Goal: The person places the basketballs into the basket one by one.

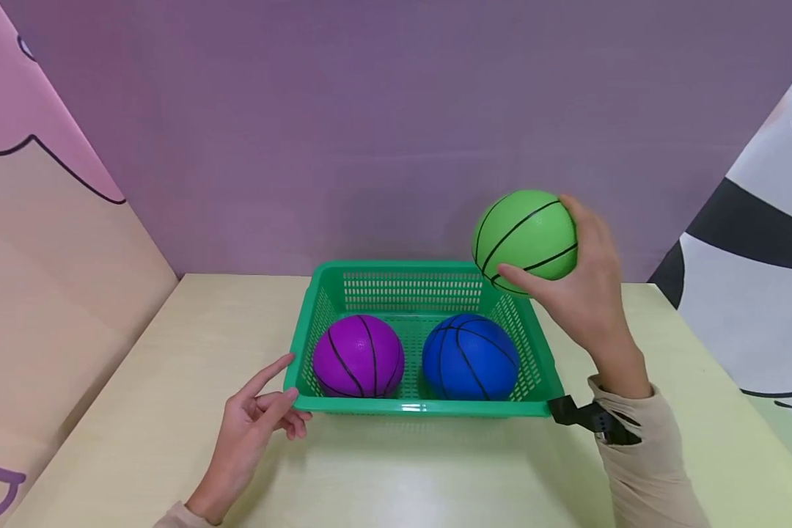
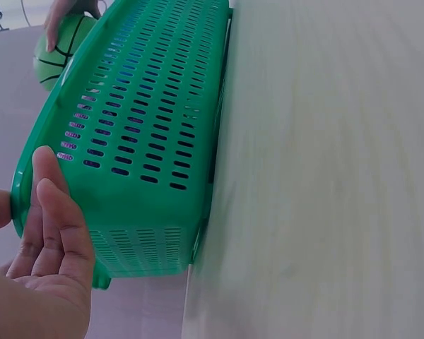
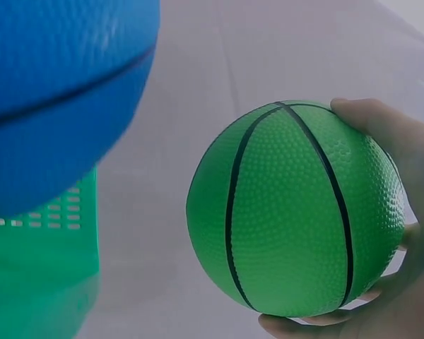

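My right hand (image 1: pixel 590 286) grips a green ball (image 1: pixel 526 238) with black basketball lines, holding it up over the back right corner of a green plastic basket (image 1: pixel 422 407). In the right wrist view, fingers and thumb spread around the green ball (image 3: pixel 297 212). A purple ball (image 1: pixel 358 357) sits on the left inside the basket, and a blue ball (image 1: pixel 471 358) on the right, with a gap between them. At the front left corner, my left hand (image 1: pixel 254 422) touches the rim, index finger extended, thumb near the corner, other fingers loosely bent below the rim.
The basket stands on a pale wooden table (image 1: pixel 422 477) against a purple back wall (image 1: pixel 396 132). Printed panels rise at both sides, a pink and beige one (image 1: pixel 46 242) and a black-and-white one (image 1: pixel 752 257). A dark strap (image 1: pixel 597 420) circles the right wrist.
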The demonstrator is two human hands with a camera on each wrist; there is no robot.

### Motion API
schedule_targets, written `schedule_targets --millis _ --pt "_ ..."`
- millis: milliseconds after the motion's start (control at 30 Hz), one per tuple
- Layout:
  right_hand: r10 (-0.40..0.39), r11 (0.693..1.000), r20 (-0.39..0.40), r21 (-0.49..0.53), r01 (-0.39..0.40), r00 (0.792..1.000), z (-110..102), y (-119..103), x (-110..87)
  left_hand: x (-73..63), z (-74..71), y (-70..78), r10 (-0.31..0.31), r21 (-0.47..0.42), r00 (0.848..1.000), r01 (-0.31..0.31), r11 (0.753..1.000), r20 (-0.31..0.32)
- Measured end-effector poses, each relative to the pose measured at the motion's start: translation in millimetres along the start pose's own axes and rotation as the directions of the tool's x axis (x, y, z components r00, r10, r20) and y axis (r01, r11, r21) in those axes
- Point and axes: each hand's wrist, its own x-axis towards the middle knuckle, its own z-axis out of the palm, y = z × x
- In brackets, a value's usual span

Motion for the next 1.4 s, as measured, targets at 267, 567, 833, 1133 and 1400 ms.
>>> schedule_targets --millis 267,567,833,1133,1400 --pt "-0.038 0.999 0.091 0.001 0.038 0.995 5.2 -11.5 -10.5 -1.0 3.3 -2.0 -0.015 0.009 1.0 0.015 1.0 -0.009" --pt "-0.086 0.996 0.211 -0.007 0.089 0.974 14.3 -24.9 -10.7 0.8 1.7 -0.3 -0.008 0.008 1.0 0.008 1.0 -0.008" --pt "-0.104 0.994 0.351 -0.006 0.113 0.931 28.0 -38.3 -3.2 1.4 2.5 0.0 0.002 -0.001 1.0 -0.002 1.0 -0.006" --pt "-0.123 0.987 0.442 -0.043 0.158 0.888 48.1 -37.8 13.8 0.3 4.6 -0.7 0.005 -0.013 1.0 -0.005 1.0 -0.004" --pt "-0.107 0.989 0.474 -0.039 0.143 0.874 62.0 -28.4 19.7 1.7 6.7 -1.5 0.008 -0.024 1.0 -0.008 1.0 0.006"
